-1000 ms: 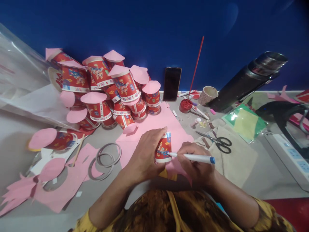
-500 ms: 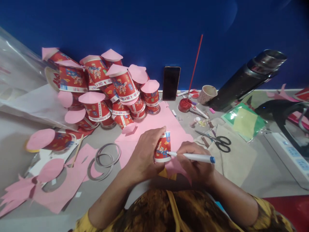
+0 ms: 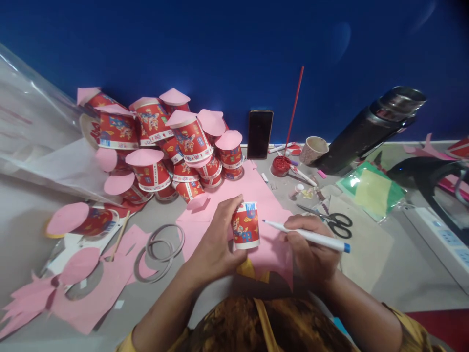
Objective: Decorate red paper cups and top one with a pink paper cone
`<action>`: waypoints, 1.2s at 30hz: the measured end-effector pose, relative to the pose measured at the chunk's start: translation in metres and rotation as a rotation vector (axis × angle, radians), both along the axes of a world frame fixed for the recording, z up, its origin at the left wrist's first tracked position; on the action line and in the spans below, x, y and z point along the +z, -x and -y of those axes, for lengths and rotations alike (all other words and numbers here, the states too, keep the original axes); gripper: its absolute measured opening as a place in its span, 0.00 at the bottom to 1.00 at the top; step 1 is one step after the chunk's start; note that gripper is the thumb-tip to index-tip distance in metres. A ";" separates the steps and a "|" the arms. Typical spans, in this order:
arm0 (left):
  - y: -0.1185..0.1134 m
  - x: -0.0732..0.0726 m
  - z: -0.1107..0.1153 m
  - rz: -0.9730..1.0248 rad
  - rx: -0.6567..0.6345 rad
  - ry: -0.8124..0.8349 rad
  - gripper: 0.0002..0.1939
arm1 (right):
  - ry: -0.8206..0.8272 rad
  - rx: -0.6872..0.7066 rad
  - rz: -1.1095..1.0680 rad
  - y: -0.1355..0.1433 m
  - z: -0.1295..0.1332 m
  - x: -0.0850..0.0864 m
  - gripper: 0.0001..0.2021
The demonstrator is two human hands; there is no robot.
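My left hand (image 3: pixel 223 239) is wrapped around a small red paper cup (image 3: pixel 246 226) printed with a blue and yellow picture, its white rim facing down toward me. In my right hand (image 3: pixel 313 252) is a white marker pen (image 3: pixel 311 236) with a blue end, held in a writing grip. Its tip points left and stands a little apart from the cup's right side. Pink paper (image 3: pixel 210 227) lies under both hands, and a scrap of yellow paper (image 3: pixel 252 270) pokes out below the cup.
Red cups with pink paper cones (image 3: pixel 146 168) are piled at the left. Bracelet-like grey rings (image 3: pixel 159 254) and pink offcuts (image 3: pixel 82 303) lie nearer. A phone (image 3: pixel 260 134) leans on the blue wall. Scissors (image 3: pixel 339 225), a black flask (image 3: pixel 370 127) and a power strip (image 3: pixel 439 244) are at right.
My right hand has drawn the marker away from the cup to the right, its tip leaving the surface. My left hand still holds the cup, now turned slightly. The camera view has shifted a little.
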State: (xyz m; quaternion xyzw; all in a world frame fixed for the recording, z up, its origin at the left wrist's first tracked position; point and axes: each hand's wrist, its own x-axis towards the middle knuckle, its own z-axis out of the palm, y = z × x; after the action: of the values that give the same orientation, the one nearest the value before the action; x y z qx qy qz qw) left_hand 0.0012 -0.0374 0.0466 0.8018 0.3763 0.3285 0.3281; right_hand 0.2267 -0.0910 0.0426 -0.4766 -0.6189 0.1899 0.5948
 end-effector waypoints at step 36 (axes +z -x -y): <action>0.011 -0.010 0.009 0.042 -0.020 0.239 0.53 | -0.021 -0.075 0.257 -0.009 -0.025 0.000 0.11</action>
State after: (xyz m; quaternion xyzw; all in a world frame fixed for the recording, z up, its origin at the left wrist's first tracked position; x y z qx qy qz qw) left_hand -0.0100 -0.0461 0.0364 0.7535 0.3980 0.2947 0.4324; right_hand 0.2356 -0.0663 0.0423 -0.5135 -0.6737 0.0983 0.5223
